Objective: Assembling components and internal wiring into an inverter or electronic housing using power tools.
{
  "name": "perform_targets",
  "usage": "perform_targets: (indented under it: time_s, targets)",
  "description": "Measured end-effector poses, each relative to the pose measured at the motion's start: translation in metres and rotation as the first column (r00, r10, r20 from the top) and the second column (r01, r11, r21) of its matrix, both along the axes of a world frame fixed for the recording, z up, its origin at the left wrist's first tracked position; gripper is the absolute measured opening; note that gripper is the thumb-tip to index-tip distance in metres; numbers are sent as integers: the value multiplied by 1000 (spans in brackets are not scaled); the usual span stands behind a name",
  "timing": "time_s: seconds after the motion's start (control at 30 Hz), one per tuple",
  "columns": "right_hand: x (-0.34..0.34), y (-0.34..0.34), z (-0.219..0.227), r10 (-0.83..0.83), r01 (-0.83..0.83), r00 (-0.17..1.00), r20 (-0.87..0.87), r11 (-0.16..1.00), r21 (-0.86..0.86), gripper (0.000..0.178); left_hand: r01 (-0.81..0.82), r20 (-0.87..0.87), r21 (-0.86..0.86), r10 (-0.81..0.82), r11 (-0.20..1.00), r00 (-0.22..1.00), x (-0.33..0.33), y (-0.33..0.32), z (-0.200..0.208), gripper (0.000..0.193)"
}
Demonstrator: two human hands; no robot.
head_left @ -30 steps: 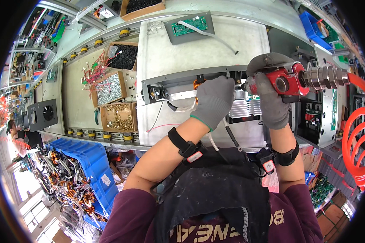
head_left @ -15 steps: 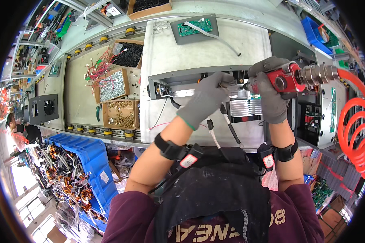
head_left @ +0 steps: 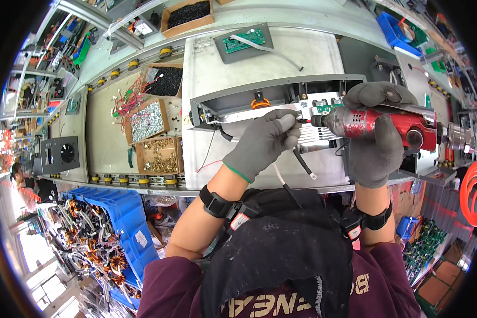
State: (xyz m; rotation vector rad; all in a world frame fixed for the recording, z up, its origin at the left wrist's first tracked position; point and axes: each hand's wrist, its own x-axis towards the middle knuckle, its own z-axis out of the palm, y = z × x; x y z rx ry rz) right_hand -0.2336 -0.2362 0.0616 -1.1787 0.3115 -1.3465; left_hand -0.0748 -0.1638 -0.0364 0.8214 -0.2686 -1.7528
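Over a grey chassis [head_left: 222,99], the right hand [head_left: 376,156] points a red driver [head_left: 355,123] leftward.

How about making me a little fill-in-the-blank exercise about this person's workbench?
1. The red power tool is gripped by the person's ____ hand.
2. The left hand is covered by a grey ____.
3. The large plastic bin at the lower left is coloured ____.
4. The circuit board lying on the dark plate is coloured ____.

Missing words: right; glove; blue; green.
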Motion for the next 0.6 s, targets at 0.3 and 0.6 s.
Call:
perform_targets:
  time_s: [0.3,0.6]
  targets:
    - [-6,11,6,13,-15,992,127,1000,12,37,73,-99,70,-66,995,993,-8,6,11,38]
    - [-20,21,8,81,-83,996,38,995,63,43,116,157,86,-128,990,979,-14,11,14,42]
